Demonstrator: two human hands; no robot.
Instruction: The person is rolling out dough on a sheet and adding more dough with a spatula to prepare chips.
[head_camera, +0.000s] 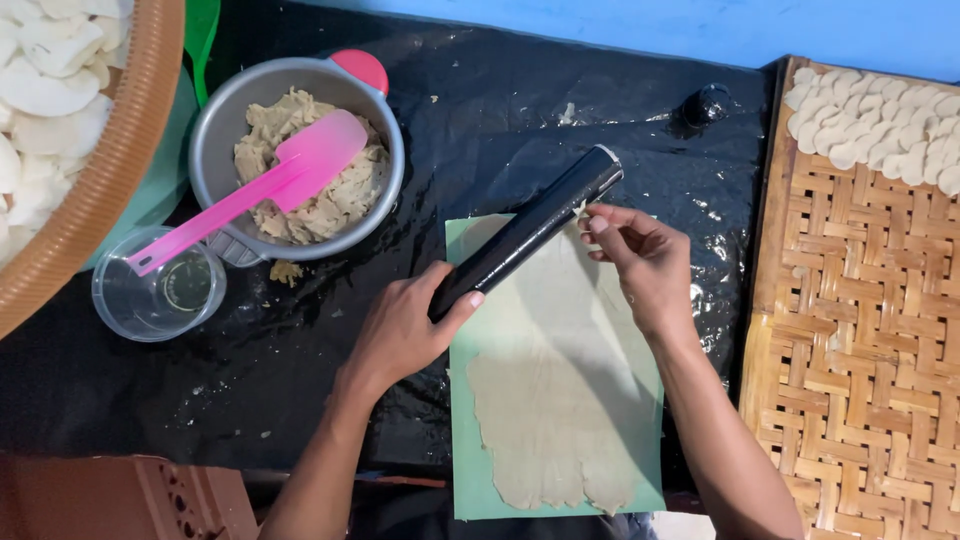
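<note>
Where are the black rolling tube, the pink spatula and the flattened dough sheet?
black rolling tube (540, 228), head view, middle of the tube's shaft
pink spatula (318, 150), head view, on its flat blade over the bowl
flattened dough sheet (555, 420), head view, centre of the thin dough on the green mat

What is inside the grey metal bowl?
The grey metal bowl holds a lumpy mound of beige dough, with a pink spatula resting blade-down on it, its handle sticking out over the rim. The bowl's bottom is covered by the dough and cannot be seen.
</note>
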